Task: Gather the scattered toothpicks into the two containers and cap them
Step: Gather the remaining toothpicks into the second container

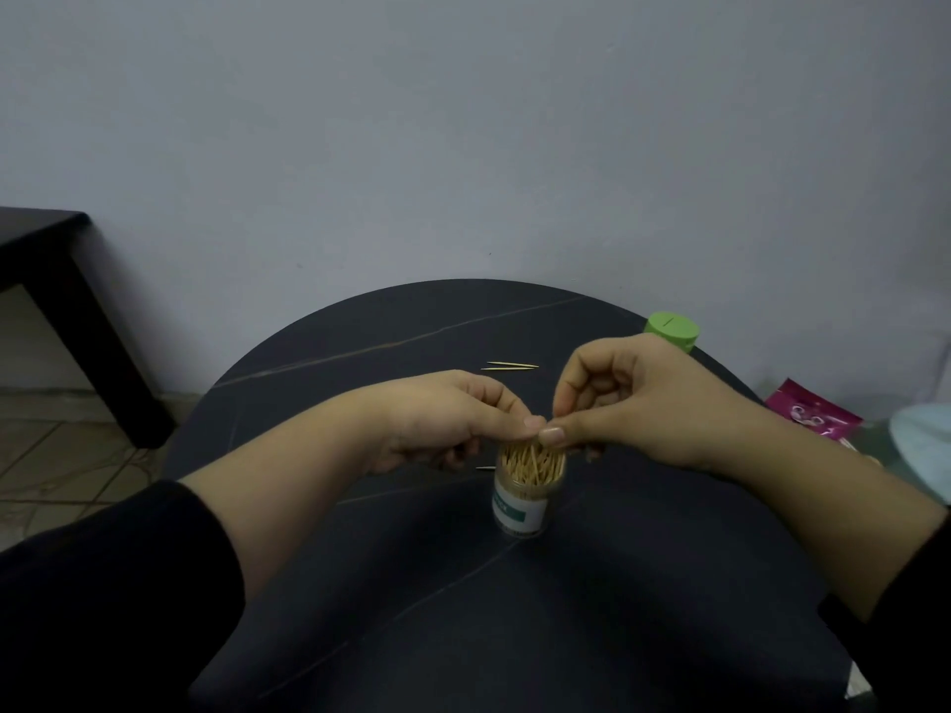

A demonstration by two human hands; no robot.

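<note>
An uncapped clear container (522,494) with a white and green label stands upright on the round dark table (360,584), full of toothpicks. My left hand (453,419) and my right hand (633,398) meet just above its mouth, thumbs and forefingers pinched together over the toothpick tips. What the fingers pinch is too small to make out. Two loose toothpicks (510,366) lie side by side farther back on the table. Another toothpick tip (483,468) pokes out under my left hand. A green-capped container (673,329) stands behind my right hand, mostly hidden.
A pink packet (810,414) and a pale blue object (923,440) lie off the table's right edge. A dark bench (46,259) stands at the far left against the grey wall. Tiled floor shows below it.
</note>
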